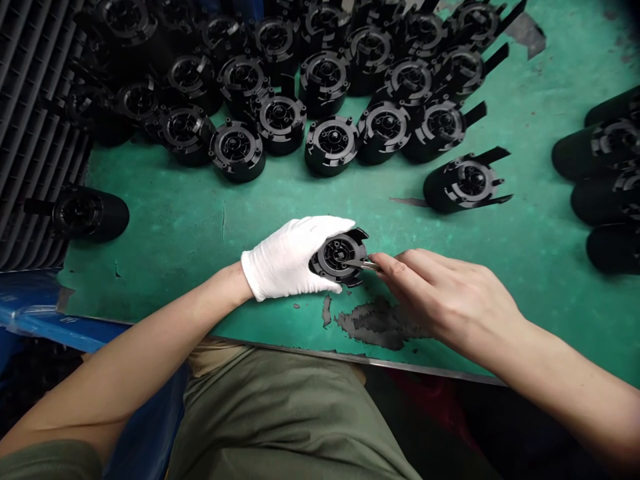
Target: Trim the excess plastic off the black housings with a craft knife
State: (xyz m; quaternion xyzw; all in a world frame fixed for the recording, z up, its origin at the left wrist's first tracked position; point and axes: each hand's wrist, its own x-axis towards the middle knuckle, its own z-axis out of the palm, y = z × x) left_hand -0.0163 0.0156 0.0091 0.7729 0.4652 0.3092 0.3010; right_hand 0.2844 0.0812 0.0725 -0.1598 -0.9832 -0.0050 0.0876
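Note:
My left hand (295, 259), in a white glove, is closed around a black cylindrical plastic housing (336, 255) near the table's front edge. The housing's ribbed, ring-shaped end faces up towards me, with tabs along its rim. In my bare right hand (450, 293) is a slim pointed metal tool (364, 265), pinched between thumb and fingers. Its tip lies over the right side of the ring, by the inner ribs. Whether the tip touches the plastic I cannot tell. The tool's rear part is hidden inside my right hand.
Many similar upright black housings (331, 143) crowd the back of the green table (270, 193). One housing (467, 183) leans right of centre, another (90, 213) lies at left, and several (605, 200) lie at right. A grey slatted rack (30, 120) stands left; a blue crate (45, 310) sits below it.

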